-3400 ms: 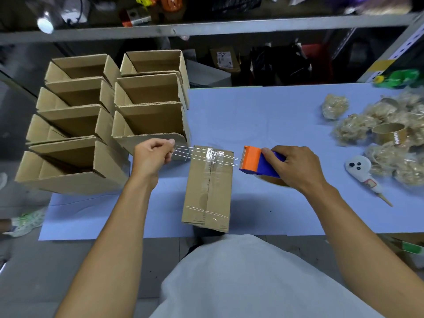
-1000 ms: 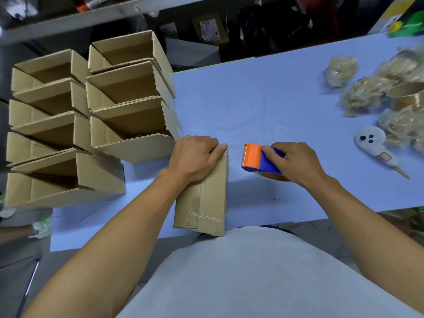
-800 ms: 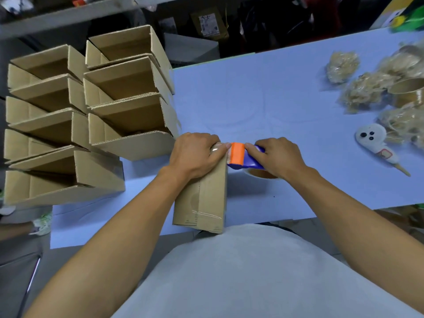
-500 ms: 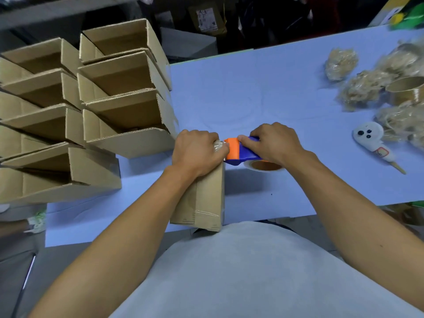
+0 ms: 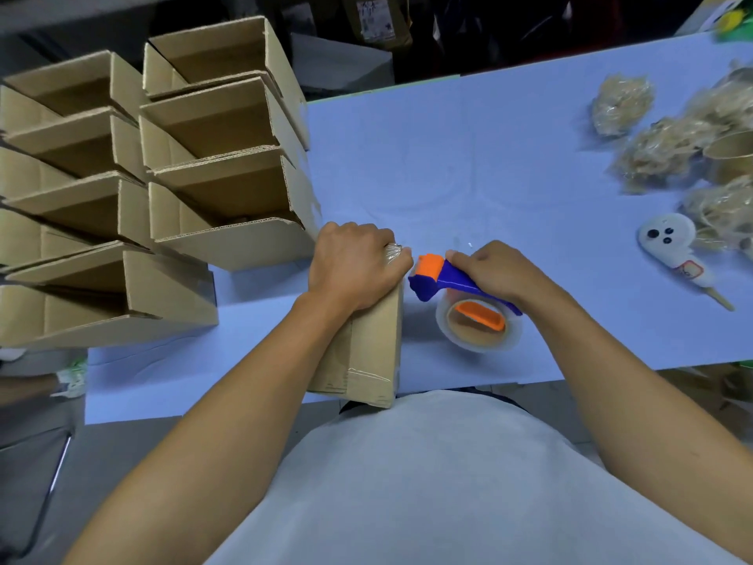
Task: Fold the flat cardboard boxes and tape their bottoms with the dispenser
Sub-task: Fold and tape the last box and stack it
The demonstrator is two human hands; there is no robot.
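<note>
A brown cardboard box (image 5: 366, 352) stands on the blue table (image 5: 468, 165) right in front of me, bottom up, with clear tape along its seam. My left hand (image 5: 354, 265) presses down on its far end and pinches a crumpled bit of clear tape. My right hand (image 5: 495, 271) grips the blue and orange tape dispenser (image 5: 444, 279), tilted so its clear tape roll (image 5: 478, 326) faces me, just right of the box's far corner. The dispenser's orange head sits next to my left fingers.
Two rows of folded open boxes (image 5: 220, 177) lie stacked at the left, one row hanging past the table edge. At the right are clumps of crumpled tape (image 5: 660, 152), a cardboard tape core (image 5: 733, 157) and a white ghost-shaped tool (image 5: 672, 250).
My right hand brought the dispenser left to the box's far corner, then tipped it so the roll shows. My left hand stayed pressed on the box's far end.
</note>
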